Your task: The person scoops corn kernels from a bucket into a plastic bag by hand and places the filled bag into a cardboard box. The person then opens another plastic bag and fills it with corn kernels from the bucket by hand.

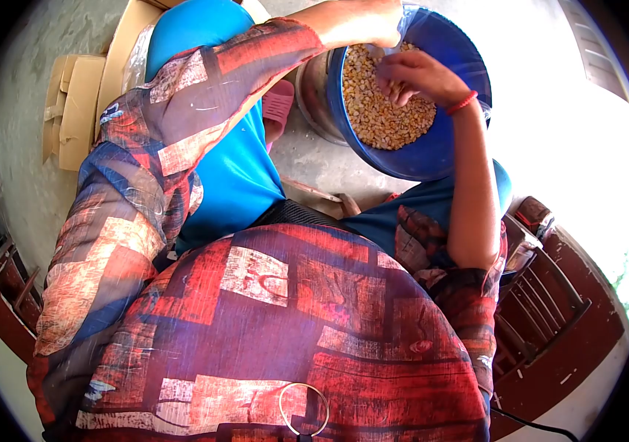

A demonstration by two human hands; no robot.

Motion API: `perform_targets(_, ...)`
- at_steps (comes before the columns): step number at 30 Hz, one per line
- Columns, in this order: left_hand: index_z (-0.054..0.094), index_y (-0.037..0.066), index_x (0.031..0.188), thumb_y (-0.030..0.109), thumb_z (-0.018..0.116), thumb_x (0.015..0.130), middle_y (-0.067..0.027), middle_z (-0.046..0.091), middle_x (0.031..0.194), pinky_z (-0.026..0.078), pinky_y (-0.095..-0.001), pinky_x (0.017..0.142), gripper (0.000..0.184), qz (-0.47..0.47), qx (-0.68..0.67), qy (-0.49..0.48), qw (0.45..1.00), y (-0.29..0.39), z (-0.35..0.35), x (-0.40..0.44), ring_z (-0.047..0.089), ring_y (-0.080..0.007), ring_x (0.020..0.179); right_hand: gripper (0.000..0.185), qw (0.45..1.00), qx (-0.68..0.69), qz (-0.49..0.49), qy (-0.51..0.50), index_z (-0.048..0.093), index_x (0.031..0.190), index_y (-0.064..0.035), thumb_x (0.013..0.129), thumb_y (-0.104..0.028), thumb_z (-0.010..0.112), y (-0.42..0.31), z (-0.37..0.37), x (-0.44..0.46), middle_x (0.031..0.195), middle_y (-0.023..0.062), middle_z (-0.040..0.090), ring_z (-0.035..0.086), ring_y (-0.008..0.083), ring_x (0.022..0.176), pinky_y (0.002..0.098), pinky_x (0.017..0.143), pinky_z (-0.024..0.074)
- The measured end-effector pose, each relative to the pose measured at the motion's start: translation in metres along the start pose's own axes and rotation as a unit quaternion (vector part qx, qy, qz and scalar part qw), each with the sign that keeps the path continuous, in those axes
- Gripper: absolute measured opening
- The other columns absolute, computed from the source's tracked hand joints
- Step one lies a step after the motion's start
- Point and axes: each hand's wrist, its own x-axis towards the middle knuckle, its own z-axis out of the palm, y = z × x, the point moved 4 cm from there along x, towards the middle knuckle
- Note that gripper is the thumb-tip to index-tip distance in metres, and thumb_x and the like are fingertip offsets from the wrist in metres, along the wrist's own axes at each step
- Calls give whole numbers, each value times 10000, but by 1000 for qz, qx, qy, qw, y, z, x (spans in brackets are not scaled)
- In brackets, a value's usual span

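Observation:
A blue tub (pixel 452 44) at the upper right holds a heap of yellow and whitish kernels (pixel 373 118). At the tub's far left rim, near the top edge of the view, my left hand (pixel 375 23) is closed on clear plastic. My right hand (pixel 419 76), with a red band at its wrist, is over the kernels inside the tub. Its fingers are curled together and their tips are blurred, so what they hold cannot be made out.
Open cardboard boxes (pixel 78 110) stand on the floor at the upper left. A pink slipper (pixel 277 103) shows left of the tub, by a round metallic object (pixel 316 96). Dark red wooden furniture (pixel 557 317) is at the right, with a black cable (pixel 535 425) below.

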Motion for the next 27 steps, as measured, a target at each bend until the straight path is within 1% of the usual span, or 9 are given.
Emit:
perform_targets(2,556,-76,992,111,551,678,-278,600,892,494,-413,740,366,0,0,-1,1000,2,-1,-4,602,-363,880,224,994,29,-69,76,603,857,0,849,-200,502,3,-24,-2,747,35,593,576,97,673,212,561,488)
perform_targets(3,555,-76,994,112,551,678,-279,600,894,493,-413,742,367,-1,-1,-1,1000,2,-1,-4,601,-363,882,224,994,30,-68,77,603,857,0,849,-200,502,4,-27,-5,747,35,593,576,97,673,212,561,488)
perform_targets(5,553,-77,996,112,550,678,-280,599,897,493,-413,745,370,-1,-1,-2,1000,2,-2,-4,600,-364,885,217,979,49,-67,185,604,892,-54,896,-228,475,7,-42,-12,799,-6,586,553,59,709,203,643,470)
perform_targets(6,552,-77,997,112,550,678,-281,598,899,492,-413,746,371,-1,-2,-2,1000,2,-2,-4,599,-364,887,208,977,44,-48,205,613,918,-67,895,-228,483,8,-47,-14,825,-15,594,553,54,752,204,674,468)
perform_targets(12,547,-79,1005,113,548,677,-284,595,909,490,-413,756,380,7,2,-6,1000,3,-4,-2,595,-366,898,216,965,56,-62,248,606,1024,-64,886,-189,498,26,-65,-11,862,-4,606,559,64,782,200,689,467)
perform_targets(18,548,-84,1011,111,548,677,-289,591,924,488,-411,765,387,-6,0,-6,1000,4,-5,-5,592,-366,911,214,950,2,-62,306,605,1027,-67,880,-185,504,32,-67,-9,858,-4,603,556,65,763,195,648,464)
perform_targets(22,563,-86,988,111,553,679,-294,588,924,488,-410,766,366,-3,2,-12,1000,4,-8,-7,592,-363,914,202,958,-31,-50,282,611,1001,-69,880,-186,499,25,-63,-9,846,-8,598,546,58,736,196,619,461)
perform_targets(25,573,-83,969,112,558,679,-290,591,910,490,-410,757,350,1,3,-9,1000,3,-8,-7,596,-362,901,201,973,-33,-59,220,613,977,-62,885,-191,488,19,-52,-4,831,-9,593,539,59,715,195,598,459)
perform_targets(27,579,-81,956,112,560,678,-288,594,901,492,-411,751,340,1,6,-7,1000,3,-6,-6,599,-361,893,210,989,-70,-41,121,612,963,-55,887,-204,486,18,-34,4,816,-12,590,537,65,703,192,581,457)
